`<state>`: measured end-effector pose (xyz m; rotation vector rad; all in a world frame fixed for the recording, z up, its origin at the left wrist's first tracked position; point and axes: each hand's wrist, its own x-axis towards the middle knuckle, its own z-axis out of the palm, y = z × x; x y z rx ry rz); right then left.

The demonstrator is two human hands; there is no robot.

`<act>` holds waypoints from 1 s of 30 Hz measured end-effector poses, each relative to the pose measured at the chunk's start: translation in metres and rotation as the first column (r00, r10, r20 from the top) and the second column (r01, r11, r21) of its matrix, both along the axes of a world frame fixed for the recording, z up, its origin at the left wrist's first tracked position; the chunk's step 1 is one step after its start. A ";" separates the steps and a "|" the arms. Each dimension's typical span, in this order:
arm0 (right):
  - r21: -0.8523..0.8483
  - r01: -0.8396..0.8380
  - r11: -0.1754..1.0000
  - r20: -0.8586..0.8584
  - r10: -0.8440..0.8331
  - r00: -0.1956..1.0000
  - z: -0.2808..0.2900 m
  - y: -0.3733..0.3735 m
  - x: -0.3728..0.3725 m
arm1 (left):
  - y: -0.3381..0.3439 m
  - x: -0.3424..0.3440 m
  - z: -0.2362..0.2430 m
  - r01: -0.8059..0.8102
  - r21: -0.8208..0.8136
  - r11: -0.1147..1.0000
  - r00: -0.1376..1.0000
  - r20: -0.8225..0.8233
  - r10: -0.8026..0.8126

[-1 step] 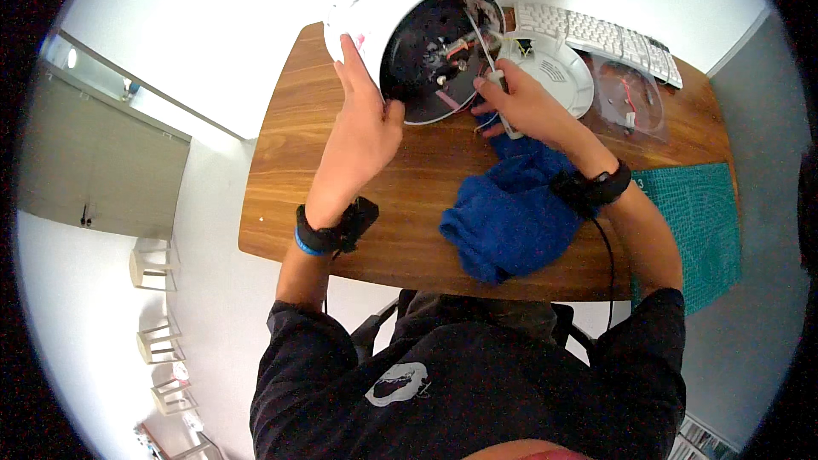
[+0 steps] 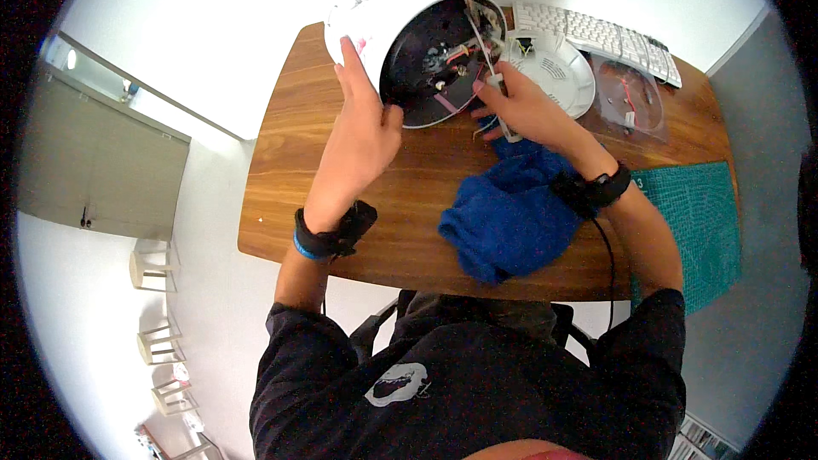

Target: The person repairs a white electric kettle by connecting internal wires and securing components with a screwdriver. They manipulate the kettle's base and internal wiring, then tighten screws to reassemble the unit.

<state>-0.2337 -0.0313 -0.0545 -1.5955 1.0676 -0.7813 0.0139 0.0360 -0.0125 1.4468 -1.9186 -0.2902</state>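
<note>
A white, round-bodied appliance (image 2: 368, 2) lies on its side at the back of the table, perhaps a rice cooker. Its open end faces me and shows a dark interior with wires and small parts (image 2: 457, 60). My left hand (image 2: 360, 123) steadies the near side of the housing, fingers stretched along the wall and thumb at the rim. In my right hand (image 2: 524, 102) is a screwdriver (image 2: 504, 115) with a pale handle. Its long shaft slants up across the opening to the upper inner wall, where the tip is hard to make out. A white round vented cover (image 2: 569, 85) rests behind that hand.
A crumpled blue cloth (image 2: 511, 213) lies under my right forearm. Right of the cover are a clear bag with red wires (image 2: 629, 98) and a white keyboard (image 2: 596, 32). A green cutting mat (image 2: 694, 230) overhangs the table's right front edge.
The open end of the appliance has tipped very slightly downward. The screwdriver and my right hand have shifted a little with it; both holds are the same.
</note>
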 end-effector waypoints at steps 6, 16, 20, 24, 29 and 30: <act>-0.204 -0.072 0.976 -0.216 0.027 0.976 0.004 0.016 -0.010 | 0.026 -0.001 0.015 -0.096 0.284 0.954 0.994 -0.025 0.108; -0.531 -0.248 0.810 -0.251 0.129 0.959 0.009 0.019 -0.025 | 0.022 0.007 0.050 0.020 -0.166 0.986 0.933 0.358 0.042; -0.487 -0.225 0.844 -0.201 0.142 0.969 0.013 0.021 -0.023 | 0.017 0.009 0.046 -0.036 -0.074 0.997 0.960 0.276 0.056; -0.663 -0.111 0.741 -0.133 0.030 0.991 0.016 0.008 -0.022 | 0.013 0.026 -0.002 0.038 -0.235 0.971 0.957 0.288 0.032; -0.759 -0.080 0.647 -0.182 -0.093 0.979 0.052 0.009 -0.021 | 0.035 -0.002 -0.003 0.151 0.258 0.954 0.922 -0.385 -0.042; -0.764 -0.085 0.640 -0.195 -0.104 0.975 0.061 0.010 -0.021 | 0.038 -0.002 -0.002 0.148 0.286 0.947 0.927 -0.374 -0.032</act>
